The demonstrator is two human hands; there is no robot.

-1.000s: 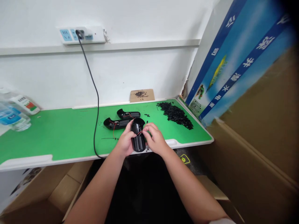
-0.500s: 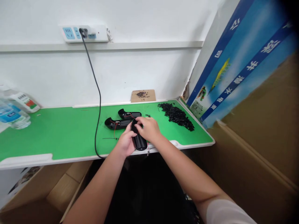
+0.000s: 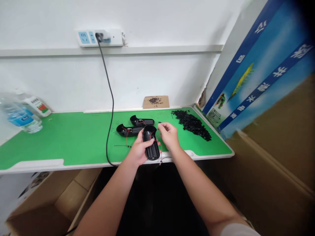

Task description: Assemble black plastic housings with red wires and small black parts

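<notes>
My left hand [image 3: 139, 150] is closed around a black plastic housing [image 3: 152, 149] with a curved, scooped upper end and a ribbed lower part. A thin red wire [image 3: 161, 149] hangs from its right side, ending in a small part near the table edge. My right hand [image 3: 169, 135] is just right of the housing, thumb and fingertips pinched together; whatever they hold is too small to make out. Behind the left hand lie two similar black housings, a nearer one [image 3: 134, 131] and a farther one [image 3: 149, 122], with red wires showing.
A heap of small black pieces [image 3: 193, 126] lies on the right of the green tabletop [image 3: 86, 141]. Cardboard [image 3: 161, 104] with tiny dark bits rests by the wall. A black cord [image 3: 109, 85] drops from the power strip [image 3: 115, 38]. Bottles [image 3: 27, 119] stand left; an open carton [image 3: 36, 206] sits below.
My right hand has come off the housing and moved right, staying pinched. The left hand keeps its hold on the housing. The whole view has shifted slightly.
</notes>
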